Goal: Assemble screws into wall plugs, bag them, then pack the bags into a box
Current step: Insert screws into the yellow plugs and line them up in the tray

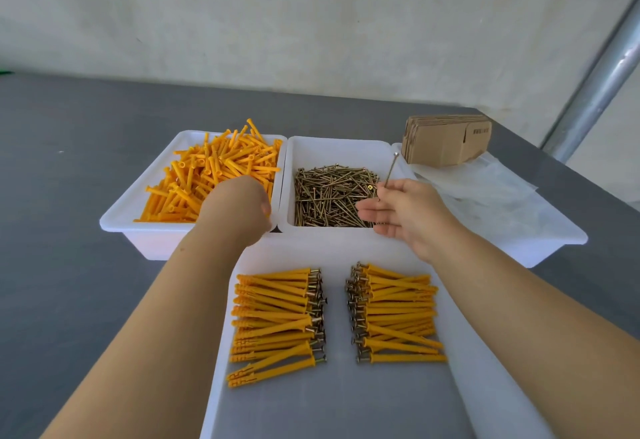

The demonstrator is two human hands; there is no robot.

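Screw (390, 171): one long brass-coloured screw, pinched at its lower end by thumb and forefinger of the right hand (403, 215), head up, above the tray of loose screws (332, 196); other fingers relaxed and extended. Left hand (239, 208) reaches into the tray of orange wall plugs (214, 171), knuckles up; fingers hidden, cannot tell if they grip a plug.

Step in hand, as I judge: assembly, fetching the next pair. Next move calls for lifting one plug and aligning the screw tip with its open end.

Near tray (346, 251) holds two rows of finished plug-and-screw sets (277, 320).

Toward the bench's far right corner: flat cardboard boxes (446, 140), clear bags (485, 189). Print on the cardboard too small to read.
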